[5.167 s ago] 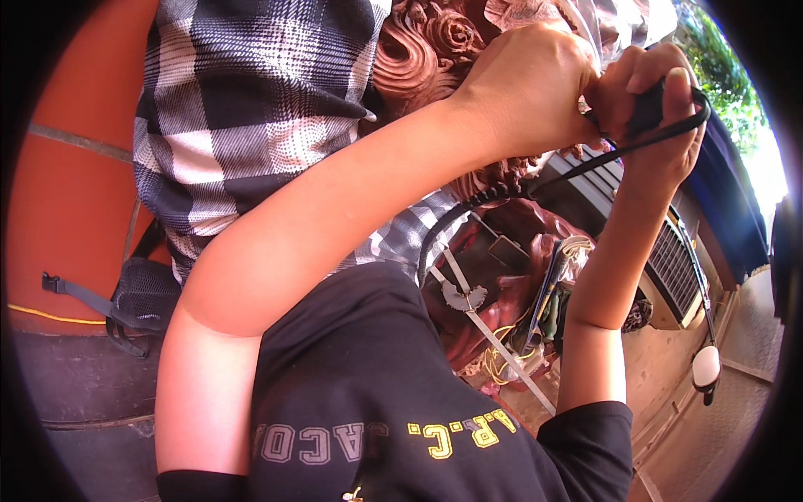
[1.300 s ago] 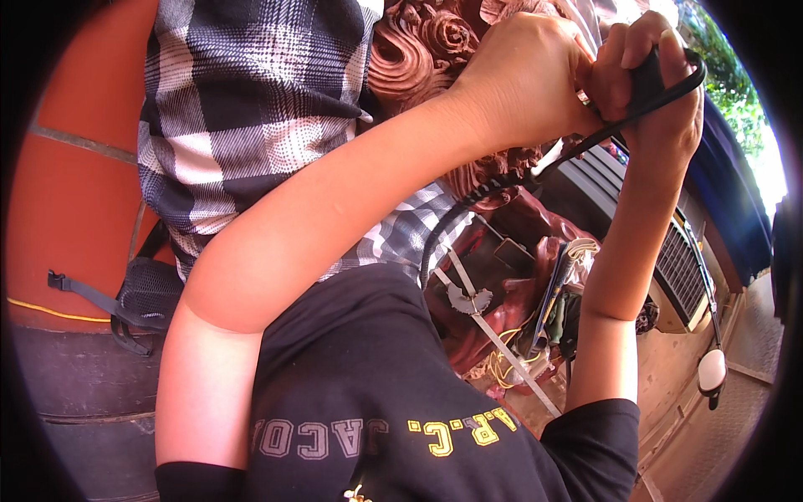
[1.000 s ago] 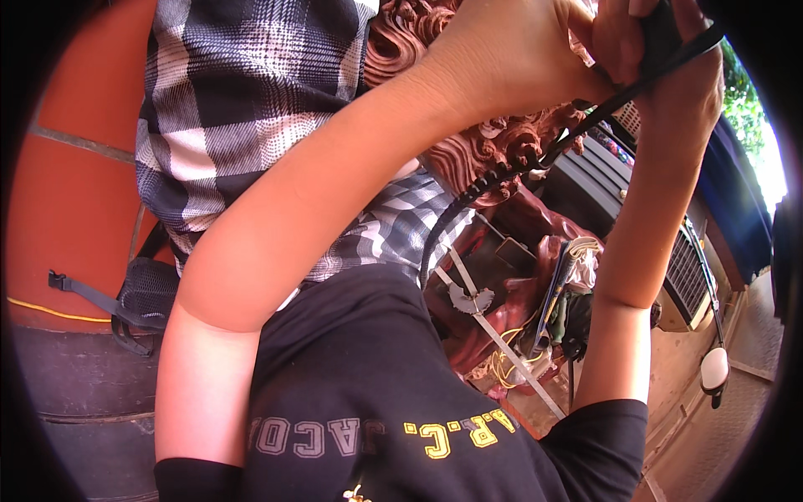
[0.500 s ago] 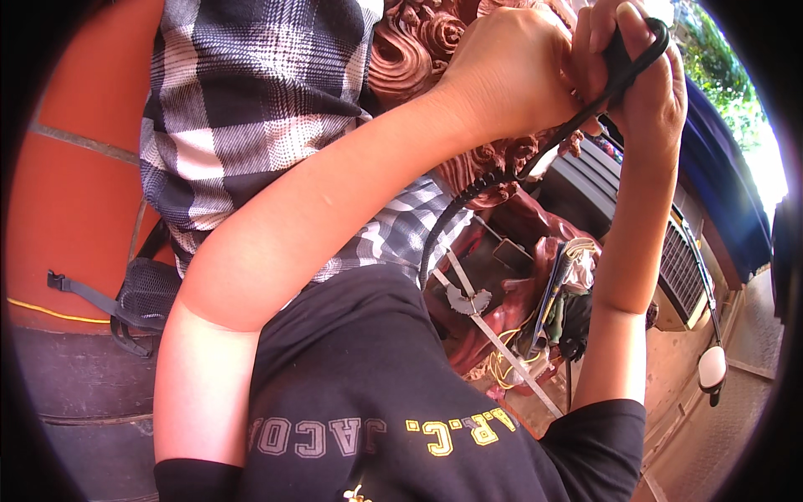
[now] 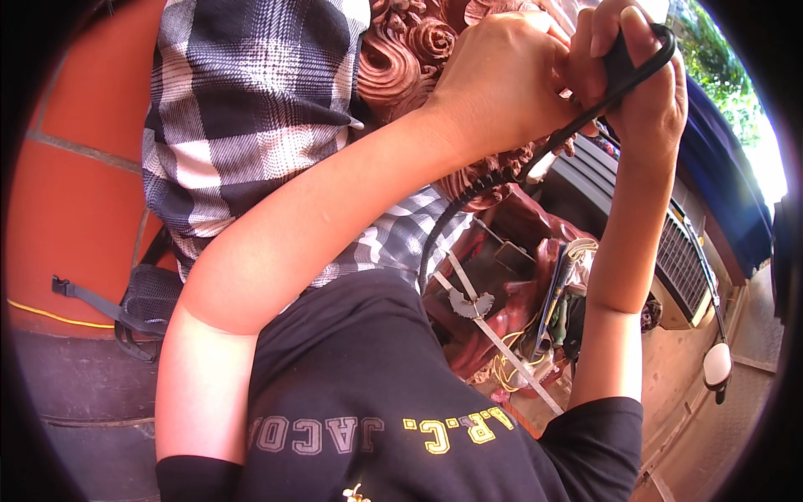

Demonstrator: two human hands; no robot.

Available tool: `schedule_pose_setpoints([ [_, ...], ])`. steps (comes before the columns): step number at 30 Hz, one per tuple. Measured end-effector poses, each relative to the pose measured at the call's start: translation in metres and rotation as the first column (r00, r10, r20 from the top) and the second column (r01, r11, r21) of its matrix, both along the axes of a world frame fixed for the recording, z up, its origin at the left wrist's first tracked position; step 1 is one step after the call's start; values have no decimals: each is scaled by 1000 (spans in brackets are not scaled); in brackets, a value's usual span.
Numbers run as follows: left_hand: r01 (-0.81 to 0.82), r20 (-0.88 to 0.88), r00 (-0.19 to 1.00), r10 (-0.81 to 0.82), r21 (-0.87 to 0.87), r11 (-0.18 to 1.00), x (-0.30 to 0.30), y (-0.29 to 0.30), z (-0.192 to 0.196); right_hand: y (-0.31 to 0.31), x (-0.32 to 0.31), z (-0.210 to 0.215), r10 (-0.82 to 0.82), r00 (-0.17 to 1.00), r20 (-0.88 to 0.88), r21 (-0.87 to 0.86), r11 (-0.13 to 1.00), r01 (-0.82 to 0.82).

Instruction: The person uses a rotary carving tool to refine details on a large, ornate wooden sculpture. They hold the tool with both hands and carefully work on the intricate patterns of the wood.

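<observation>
My left hand [image 5: 506, 79] is at the top, closed, its curled fingers against my right hand; whatever it grips is hidden. My right hand [image 5: 648, 92] is closed around a black corded tool [image 5: 623, 79], whose kind I cannot make out. From this hand a thick black cord [image 5: 573, 125] slants down past my left wrist, through a ribbed sleeve, toward my waist. Behind both hands is a reddish-brown carving [image 5: 393, 63] with swirling relief, partly covered by my left forearm.
Black-and-white checked cloth [image 5: 251, 109] covers my legs. A dark strap with a buckle [image 5: 92, 299] lies on the orange tiles [image 5: 92, 109] at left. At right are a grey vented casing [image 5: 682, 259], a hanging white-and-black object [image 5: 717, 366], papers [image 5: 552, 289] and yellow wires [image 5: 504, 372].
Both hands keep the same hold and have barely moved. The view has shifted slightly.
</observation>
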State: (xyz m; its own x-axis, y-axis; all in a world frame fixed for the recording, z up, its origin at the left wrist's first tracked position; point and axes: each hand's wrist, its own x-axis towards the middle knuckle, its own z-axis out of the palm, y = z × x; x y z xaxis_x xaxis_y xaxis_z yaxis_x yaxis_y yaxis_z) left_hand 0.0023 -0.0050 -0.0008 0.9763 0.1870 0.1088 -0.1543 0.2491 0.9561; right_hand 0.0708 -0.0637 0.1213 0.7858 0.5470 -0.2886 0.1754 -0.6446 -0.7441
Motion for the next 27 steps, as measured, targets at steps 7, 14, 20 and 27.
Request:
schedule_pose_setpoints([
  [7,18,111,994,0,-159,987,-2,1,8,-13,0,14,-95,978,-185,179,975,128],
  [14,76,219,974,-57,-82,994,-30,13,52,-27,-45,61,-214,964,-156,460,848,263],
  [20,-148,436,895,96,87,985,-60,10,82,-52,-122,95,-224,848,480,9,968,251],
  [27,-48,385,923,15,77,996,-83,-1,102,-70,-163,86,-513,694,505,0,804,595],
])
